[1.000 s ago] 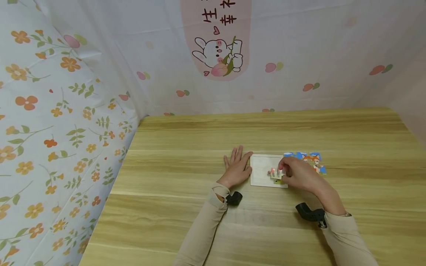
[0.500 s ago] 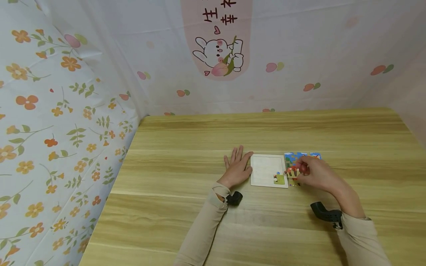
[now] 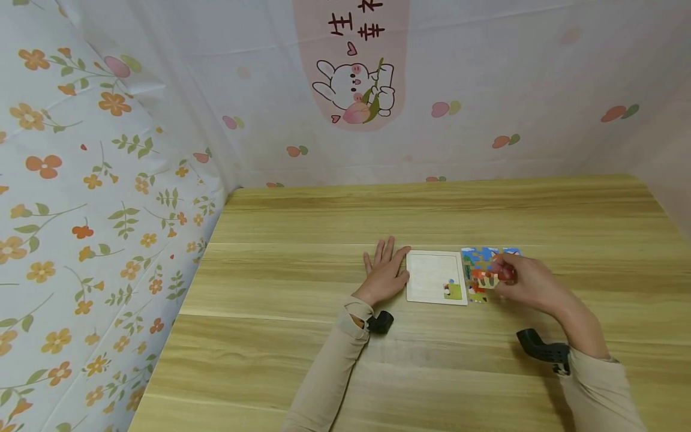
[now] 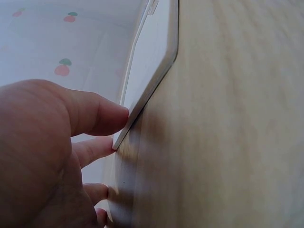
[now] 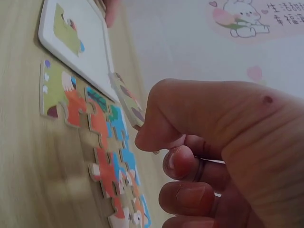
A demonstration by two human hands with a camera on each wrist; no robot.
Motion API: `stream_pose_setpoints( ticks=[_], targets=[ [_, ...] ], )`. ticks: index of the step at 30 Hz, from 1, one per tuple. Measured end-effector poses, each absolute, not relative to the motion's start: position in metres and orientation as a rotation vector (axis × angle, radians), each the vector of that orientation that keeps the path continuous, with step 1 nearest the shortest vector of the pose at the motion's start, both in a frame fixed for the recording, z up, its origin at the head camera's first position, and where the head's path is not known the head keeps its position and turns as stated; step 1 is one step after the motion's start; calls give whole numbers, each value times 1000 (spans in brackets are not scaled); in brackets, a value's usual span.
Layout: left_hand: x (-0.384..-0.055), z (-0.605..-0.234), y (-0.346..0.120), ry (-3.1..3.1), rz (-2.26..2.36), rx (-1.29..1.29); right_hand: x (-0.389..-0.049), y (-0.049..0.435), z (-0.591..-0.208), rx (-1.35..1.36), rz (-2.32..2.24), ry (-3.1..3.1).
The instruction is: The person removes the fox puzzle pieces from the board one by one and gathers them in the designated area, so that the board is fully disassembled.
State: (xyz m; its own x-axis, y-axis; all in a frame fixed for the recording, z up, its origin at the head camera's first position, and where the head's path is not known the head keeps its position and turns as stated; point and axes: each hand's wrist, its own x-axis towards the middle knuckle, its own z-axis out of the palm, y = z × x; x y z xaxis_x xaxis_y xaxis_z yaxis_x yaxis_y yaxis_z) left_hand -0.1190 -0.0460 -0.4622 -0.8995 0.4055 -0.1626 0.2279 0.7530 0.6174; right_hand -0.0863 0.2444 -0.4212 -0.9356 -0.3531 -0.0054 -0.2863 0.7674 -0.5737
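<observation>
My right hand (image 3: 531,285) pinches a puzzle piece (image 3: 484,279) between thumb and fingers, above the loose pieces right of the white puzzle tray (image 3: 423,273). In the right wrist view that held piece (image 5: 126,99) is tilted and partly covered by the thumb. One green piece (image 3: 453,291) lies in the tray's lower right corner. My left hand (image 3: 382,279) rests on the table with fingers spread, its thumb (image 4: 102,114) and index finger touching the tray's left edge.
Several loose puzzle pieces (image 5: 61,90) with blue, orange and green parts lie on the wooden table (image 3: 302,270) beside the tray, partly under my right hand. A printed cloth (image 3: 486,90) hangs behind the table, and a floral one (image 3: 108,240) at the left.
My right hand has moved right with the puzzle piece, from over the tray to over the loose pieces. The green piece in the tray is now uncovered. My left hand has stayed put.
</observation>
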Motion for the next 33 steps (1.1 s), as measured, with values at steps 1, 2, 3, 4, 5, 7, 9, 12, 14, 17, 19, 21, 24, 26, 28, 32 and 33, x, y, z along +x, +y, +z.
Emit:
stream_pose_setpoints(
  ticks=[1, 2, 3, 4, 5, 7, 9, 12, 14, 17, 19, 21, 24, 26, 28, 32, 33],
  targets=[
    [-119, -462, -46, 2665, 884, 493, -86, 246, -421, -520, -885, 2851],
    [-119, -462, -46, 2664, 885, 493, -86, 247, -422, -527, -877, 2858],
    [-119, -462, -46, 2664, 884, 493, -86, 248, -422, -530, -872, 2861],
    [-119, -462, -46, 2663, 883, 493, -85, 249, -423, -529, -868, 2858],
    [-119, -462, -46, 2664, 881, 494, -84, 251, -423, -531, -863, 2864],
    [-118, -462, -46, 2666, 878, 495, -83, 253, -425, -523, -863, 2864],
    [-118, -462, -46, 2668, 877, 495, -82, 256, -426, -512, -877, 2850],
    [-118, -461, -46, 2667, 878, 493, -81, 260, -428, -489, -892, 2826],
    [-118, -461, -46, 2668, 879, 491, -80, 262, -429, -478, -894, 2809],
    [-118, -461, -46, 2670, 872, 491, -77, 264, -430, -472, -880, 2802],
    [-118, -461, -46, 2671, 870, 491, -76, 265, -431, -479, -877, 2797],
    [-118, -461, -46, 2670, 871, 492, -76, 265, -433, -484, -875, 2801],
    [-118, -461, -46, 2670, 877, 493, -75, 266, -435, -483, -878, 2796],
    [-118, -461, -45, 2669, 877, 494, -75, 267, -437, -481, -884, 2792],
    [-118, -461, -45, 2670, 876, 495, -74, 267, -438, -481, -891, 2788],
    [-118, -462, -46, 2673, 875, 499, -75, 268, -441, -500, -902, 2790],
    [-118, -462, -46, 2674, 877, 499, -75, 268, -442, -507, -901, 2791]
  ],
)
